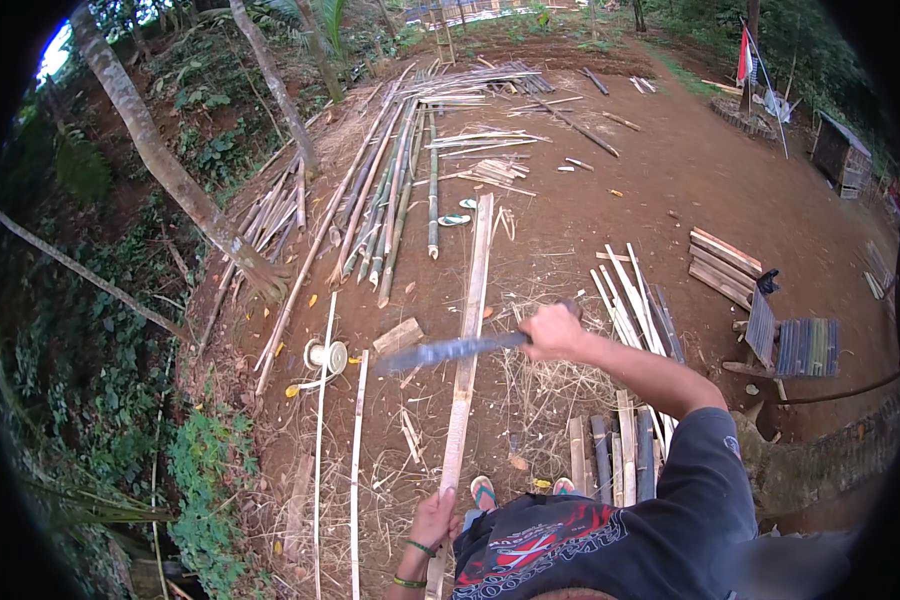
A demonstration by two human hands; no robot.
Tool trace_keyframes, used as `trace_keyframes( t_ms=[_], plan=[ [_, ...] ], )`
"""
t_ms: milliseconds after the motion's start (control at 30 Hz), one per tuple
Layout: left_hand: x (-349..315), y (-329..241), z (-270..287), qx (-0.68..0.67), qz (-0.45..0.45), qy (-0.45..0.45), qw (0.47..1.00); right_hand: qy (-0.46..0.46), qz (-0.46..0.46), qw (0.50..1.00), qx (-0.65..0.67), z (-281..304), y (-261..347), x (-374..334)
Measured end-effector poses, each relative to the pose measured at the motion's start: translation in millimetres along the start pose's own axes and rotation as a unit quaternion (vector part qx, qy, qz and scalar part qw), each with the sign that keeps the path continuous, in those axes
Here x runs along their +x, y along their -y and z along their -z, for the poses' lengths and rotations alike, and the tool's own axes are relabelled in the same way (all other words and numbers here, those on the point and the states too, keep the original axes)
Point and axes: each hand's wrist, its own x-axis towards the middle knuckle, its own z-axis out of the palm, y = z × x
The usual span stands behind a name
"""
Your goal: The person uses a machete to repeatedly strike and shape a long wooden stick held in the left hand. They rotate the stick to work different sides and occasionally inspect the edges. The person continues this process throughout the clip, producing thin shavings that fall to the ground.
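My left hand [433, 520] is closed round the near part of a long split bamboo strip [467, 370], which runs away from me over the ground. In my right hand [553, 332] is the handle of a machete [450, 350], its blurred blade pointing left and crossing over the strip around its middle. From this view I cannot tell whether the blade touches the bamboo. Two thin pale strips [358, 470] lie to the left of my left hand. Just beyond them sits a white spool [327, 356], and a short wooden block [397, 336] lies beside the blade.
Long bamboo poles [395, 190] are heaped ahead on the left, near leaning tree trunks [160, 160]. A pair of sandals [457, 219] lies beyond the strip. Cut bamboo pieces [620, 450] are on my right, with a bamboo bench [805, 347] farther out. Shavings litter the dirt; foliage borders the left.
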Motion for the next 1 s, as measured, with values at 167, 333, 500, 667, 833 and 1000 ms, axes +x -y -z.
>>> trace_keyframes(
  t_ms=[167, 333, 500, 667, 833, 1000],
  plan=[
    [-29, 12, 22, 0.059, -0.007, -0.005, 0.998, -0.103, -0.081, 0.989, -0.072, 17, -89, 17],
    [-8, 24, 9, 0.049, -0.006, 0.011, 0.999, -0.139, -0.226, 0.963, -0.044, 49, -130, 41],
    [-5, 21, 28, 0.047, 0.011, -0.011, 0.999, 0.037, -0.092, 0.995, 0.017, -6, -35, 0],
    [-25, 43, 36, 0.06, 0.008, -0.018, 0.998, 0.008, 0.008, 0.997, -0.078, 0, -56, 7],
    [-53, 45, 31, 0.088, 0.009, -0.001, 0.996, -0.131, -0.414, 0.9, 0.029, 38, -196, 30],
    [-30, 46, 38, 0.073, 0.03, -0.011, 0.997, -0.126, -0.394, 0.908, 0.065, -12, -173, 9]
  ],
)
